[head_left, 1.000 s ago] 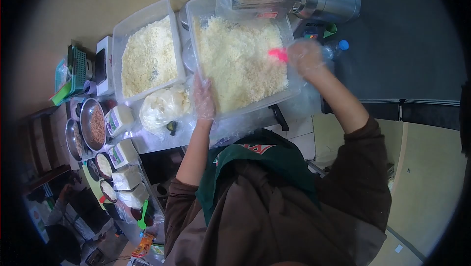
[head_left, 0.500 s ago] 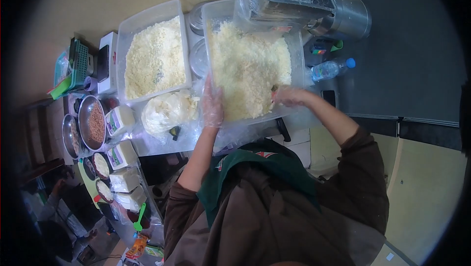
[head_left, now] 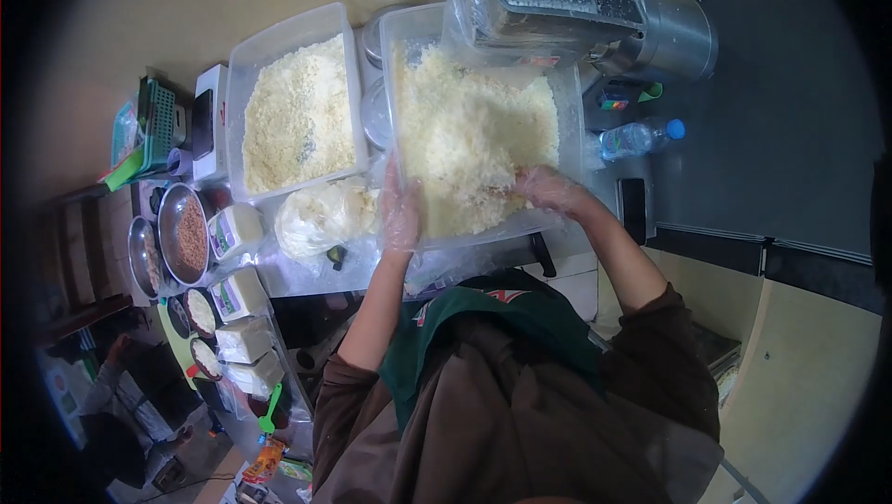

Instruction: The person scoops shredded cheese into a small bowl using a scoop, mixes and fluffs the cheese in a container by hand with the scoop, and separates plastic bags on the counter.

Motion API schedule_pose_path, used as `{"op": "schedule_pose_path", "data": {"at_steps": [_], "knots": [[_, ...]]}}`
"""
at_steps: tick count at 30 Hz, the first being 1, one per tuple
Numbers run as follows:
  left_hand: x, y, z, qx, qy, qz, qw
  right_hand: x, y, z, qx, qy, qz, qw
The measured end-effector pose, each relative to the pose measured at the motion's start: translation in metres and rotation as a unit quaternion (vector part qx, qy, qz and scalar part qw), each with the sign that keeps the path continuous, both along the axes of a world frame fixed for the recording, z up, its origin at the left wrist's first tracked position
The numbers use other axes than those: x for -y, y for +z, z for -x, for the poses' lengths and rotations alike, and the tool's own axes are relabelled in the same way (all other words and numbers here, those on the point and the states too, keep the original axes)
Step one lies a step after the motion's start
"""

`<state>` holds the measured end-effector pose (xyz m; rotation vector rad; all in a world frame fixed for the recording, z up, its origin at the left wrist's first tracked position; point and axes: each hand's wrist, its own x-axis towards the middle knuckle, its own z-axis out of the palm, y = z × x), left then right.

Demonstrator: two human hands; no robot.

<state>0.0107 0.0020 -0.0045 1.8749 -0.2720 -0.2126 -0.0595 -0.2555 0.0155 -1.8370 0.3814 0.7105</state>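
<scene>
A clear plastic tub (head_left: pixel 574 128) holds pale yellow grated food (head_left: pixel 465 123), heaped up and blurred in the middle. My left hand (head_left: pixel 401 211), in a clear glove, grips the tub's near left wall, its fingers stretched along that wall. Inside the tub's near right corner, my gloved right hand (head_left: pixel 550 190) is closed round the handle of a pink tool, now mostly hidden by hand and food. A metal grating machine (head_left: pixel 557 2), partly wrapped in plastic, stands over the tub's far right corner.
Left of the tub are a second tub (head_left: pixel 238 86) of grated food and a plastic bag of pale food (head_left: pixel 325 216). Bowls (head_left: pixel 186 235) and wrapped white blocks (head_left: pixel 237 295) stand further left. A bottle (head_left: pixel 632 140) and a phone (head_left: pixel 632 209) lie right. Another person's arm (head_left: pixel 116 365) shows lower left.
My right hand has moved from the tub's right rim down and left into the near right corner, and the pink tool has dropped from sight. The food's middle is newly heaped. The view has shifted.
</scene>
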Motion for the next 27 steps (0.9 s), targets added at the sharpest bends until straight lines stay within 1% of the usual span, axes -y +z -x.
{"op": "schedule_pose_path", "data": {"at_steps": [1, 2, 3, 4, 5, 7, 8, 10, 11, 13, 14, 16, 17, 19, 20, 22, 23, 24, 25, 26, 27], "knots": [[0.001, 0.001, 0.002, -0.008, 0.004, -0.004, 1.000, -0.006, 0.014, -0.007, 0.043, 0.050, 0.161, 0.985], [0.002, -0.003, 0.003, -0.007, 0.002, -0.004, 1.000, -0.010, 0.018, -0.010, 0.044, 0.048, 0.160, 0.985], [0.003, -0.007, 0.003, -0.002, 0.010, 0.001, 1.000, -0.013, 0.022, -0.012, 0.148, 0.054, 0.308, 0.938], [0.002, -0.011, 0.003, 0.004, 0.017, 0.005, 1.000, -0.015, 0.025, -0.013, 0.247, 0.057, 0.445, 0.859], [0.002, -0.011, 0.003, 0.006, 0.016, 0.004, 1.000, -0.018, 0.032, -0.014, 0.249, 0.055, 0.445, 0.859], [0.001, -0.010, 0.002, 0.017, 0.011, -0.012, 1.000, -0.022, 0.046, -0.014, 0.286, 0.107, 0.578, 0.757], [0.001, -0.007, 0.003, 0.016, 0.012, -0.014, 1.000, -0.023, 0.052, -0.014, 0.286, 0.108, 0.577, 0.758], [0.002, -0.002, 0.003, 0.016, 0.013, -0.026, 0.999, -0.023, 0.063, -0.014, 0.323, 0.074, 0.604, 0.724], [0.003, -0.001, 0.003, 0.015, 0.014, -0.025, 0.999, -0.027, 0.067, -0.013, 0.323, 0.076, 0.604, 0.724], [0.003, 0.002, 0.003, -0.001, 0.005, -0.002, 1.000, -0.036, 0.072, -0.007, 0.317, 0.110, 0.543, 0.770], [0.004, 0.004, 0.004, -0.002, 0.005, -0.003, 1.000, -0.035, 0.059, -0.006, 0.317, 0.110, 0.542, 0.770], [0.006, 0.006, 0.004, -0.007, 0.008, 0.025, 1.000, -0.028, 0.024, -0.007, 0.326, 0.101, 0.353, 0.871], [0.005, 0.006, 0.004, -0.007, 0.006, 0.024, 1.000, -0.019, 0.029, -0.016, 0.325, 0.099, 0.353, 0.871], [0.005, 0.003, 0.003, 0.008, 0.004, 0.023, 1.000, 0.002, 0.052, -0.037, 0.185, 0.057, 0.372, 0.908], [0.006, 0.002, 0.002, 0.011, 0.005, 0.023, 1.000, 0.007, 0.058, -0.038, 0.188, 0.057, 0.373, 0.907], [0.006, 0.000, 0.003, 0.032, 0.007, 0.011, 0.999, 0.011, 0.064, -0.034, 0.233, 0.013, 0.276, 0.932], [0.006, -0.004, 0.003, 0.031, 0.005, 0.011, 0.999, 0.005, 0.061, -0.031, 0.232, 0.011, 0.276, 0.933], [0.005, -0.007, 0.003, -0.019, 0.011, 0.058, 0.998, -0.009, 0.056, -0.026, 0.164, 0.117, 0.320, 0.926], [0.005, -0.009, 0.002, -0.067, 0.018, 0.105, 0.992, -0.017, 0.053, -0.024, 0.095, 0.221, 0.358, 0.902], [0.005, -0.006, 0.003, -0.068, 0.017, 0.104, 0.992, -0.017, 0.063, -0.029, 0.044, 0.228, 0.355, 0.906], [0.006, 0.000, 0.005, -0.053, 0.014, 0.088, 0.995, -0.010, 0.061, -0.030, 0.042, 0.228, 0.353, 0.906]]}}
